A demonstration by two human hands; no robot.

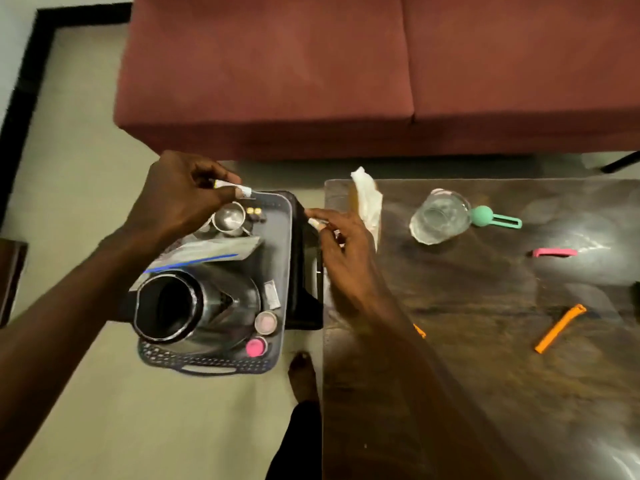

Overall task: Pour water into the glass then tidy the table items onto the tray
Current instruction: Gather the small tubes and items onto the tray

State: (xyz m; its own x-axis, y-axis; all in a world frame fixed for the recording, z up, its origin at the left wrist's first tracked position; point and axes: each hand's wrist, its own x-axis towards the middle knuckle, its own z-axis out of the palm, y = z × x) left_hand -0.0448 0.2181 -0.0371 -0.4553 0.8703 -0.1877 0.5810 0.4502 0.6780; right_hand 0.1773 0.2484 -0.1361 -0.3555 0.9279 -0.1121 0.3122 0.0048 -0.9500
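Observation:
A grey plastic tray (pixel 286 237) stands on a dark stool left of the wooden table (pixel 485 341). It holds a black jug (pixel 166 306), a small steel cup (pixel 228 218), a flat packet (pixel 207 252) and two small pink-topped jars (pixel 266 322). My left hand (pixel 180 194) hovers over the tray's far end and pinches a small white tube (pixel 232 186). My right hand (pixel 341 251) sits at the table's left edge beside the tray, its fingers curled on a small white item (pixel 314 222). A clear glass (pixel 438 216) stands on the table.
On the table lie a crumpled white tissue (pixel 367 199), a green loop tool (pixel 491 218), a pink clip (pixel 554 252) and two orange clips (pixel 559 327). A maroon sofa (pixel 346 71) runs behind. My foot (pixel 303 375) is on the floor between tray and table.

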